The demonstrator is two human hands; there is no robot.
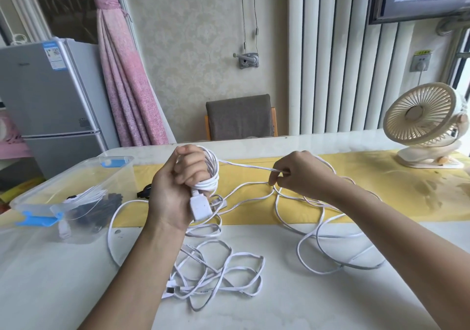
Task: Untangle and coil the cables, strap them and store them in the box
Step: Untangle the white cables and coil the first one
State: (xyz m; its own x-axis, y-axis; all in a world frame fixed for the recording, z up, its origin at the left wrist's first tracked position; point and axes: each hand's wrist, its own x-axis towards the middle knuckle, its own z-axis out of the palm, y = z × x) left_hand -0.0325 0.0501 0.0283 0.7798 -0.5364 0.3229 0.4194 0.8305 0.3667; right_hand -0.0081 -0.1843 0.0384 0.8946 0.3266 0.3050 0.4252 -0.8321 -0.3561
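The clear box waits at the worktop's left edge, ready for finished coils. The left hand clamps a half-wound coil, plug dangling, while the right hand pinches the taut cable, feeding slack from loose loops on the worktop.

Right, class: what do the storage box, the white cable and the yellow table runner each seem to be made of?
Storage box: clear, glossy plastic; its contents show through the walls. White cable: smooth plastic or rubbery sheath; it bends into soft loops. Yellow table runner: probably a coated or plastic sheet with a faint sheen; cloth cannot be ruled out.
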